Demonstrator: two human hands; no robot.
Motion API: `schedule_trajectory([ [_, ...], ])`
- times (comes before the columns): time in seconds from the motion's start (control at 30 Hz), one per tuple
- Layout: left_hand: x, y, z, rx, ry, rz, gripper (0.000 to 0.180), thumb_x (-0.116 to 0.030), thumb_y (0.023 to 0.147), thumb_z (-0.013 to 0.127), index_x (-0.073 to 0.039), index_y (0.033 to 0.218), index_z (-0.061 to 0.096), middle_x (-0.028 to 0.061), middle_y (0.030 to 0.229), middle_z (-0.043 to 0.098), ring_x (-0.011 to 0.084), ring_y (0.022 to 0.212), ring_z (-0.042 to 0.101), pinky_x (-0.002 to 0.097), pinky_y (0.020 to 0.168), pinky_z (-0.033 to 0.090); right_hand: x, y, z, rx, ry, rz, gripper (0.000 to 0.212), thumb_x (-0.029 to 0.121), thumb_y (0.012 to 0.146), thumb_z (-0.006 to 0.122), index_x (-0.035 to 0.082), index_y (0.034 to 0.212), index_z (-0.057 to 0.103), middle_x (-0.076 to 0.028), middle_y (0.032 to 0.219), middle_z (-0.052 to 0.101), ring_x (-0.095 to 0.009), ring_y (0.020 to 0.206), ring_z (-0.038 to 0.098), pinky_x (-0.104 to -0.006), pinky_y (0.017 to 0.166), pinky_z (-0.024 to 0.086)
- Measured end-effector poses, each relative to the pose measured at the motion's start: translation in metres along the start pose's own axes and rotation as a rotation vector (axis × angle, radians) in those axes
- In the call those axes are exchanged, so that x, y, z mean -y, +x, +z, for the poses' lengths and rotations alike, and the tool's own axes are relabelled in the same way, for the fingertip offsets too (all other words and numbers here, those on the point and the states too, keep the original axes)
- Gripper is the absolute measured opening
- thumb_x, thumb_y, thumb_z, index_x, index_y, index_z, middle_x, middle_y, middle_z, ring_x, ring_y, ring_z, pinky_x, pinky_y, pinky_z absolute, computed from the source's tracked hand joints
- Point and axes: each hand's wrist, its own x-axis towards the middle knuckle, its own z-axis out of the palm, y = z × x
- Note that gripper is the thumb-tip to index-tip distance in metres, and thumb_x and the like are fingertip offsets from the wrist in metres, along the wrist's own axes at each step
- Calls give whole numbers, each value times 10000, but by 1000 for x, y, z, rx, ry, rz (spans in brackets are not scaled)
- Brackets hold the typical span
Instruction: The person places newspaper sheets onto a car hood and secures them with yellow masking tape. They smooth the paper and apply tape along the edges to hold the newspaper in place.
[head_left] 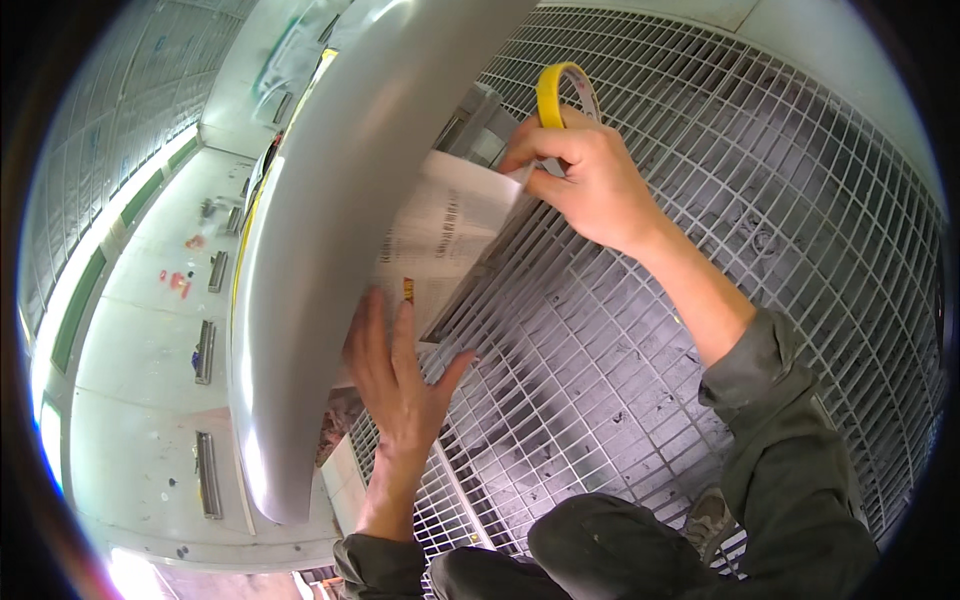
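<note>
A large, curved silver-grey panel (330,200), glossy like a car body part, runs from the top middle down to the lower left. Against its inner right side rests a sheet of newspaper (440,220). My left hand (395,375) lies on the newspaper's lower part with fingers stretched out and thumb apart; its fingertips are partly blurred near the panel. Closed at the sheet's upper right corner, my right hand (590,175) pinches the paper's edge. A roll of yellow tape (549,95) hangs around that hand's fingers.
Under my legs and to the right spreads a metal floor grating (760,200). One of my shoes (708,520) stands on it. Beyond the panel at left is a white wall (130,290) with metal handles (207,475) and reddish marks. A grey bracket-like part (475,125) sits behind the paper.
</note>
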Motion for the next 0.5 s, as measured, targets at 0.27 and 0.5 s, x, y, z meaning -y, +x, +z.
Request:
schedule_trajectory([
  [0.27,-11,39,30,-2,129,-42,1114,-361,677,915,-39,1539,287,274,1540,334,458,1387,366,596,1119,294,1,-36,15,-265,205,-121,242,-100,686,757,36,884,728,-43,954,651,-187,887,638,-311,757,513],
  [0.5,-30,51,37,81,144,128,780,15,737,719,-8,1461,428,261,1502,419,431,1415,389,617,1147,280,-42,-75,19,-288,176,41,173,-15,734,791,24,879,707,-48,907,646,-179,840,643,-301,722,529],
])
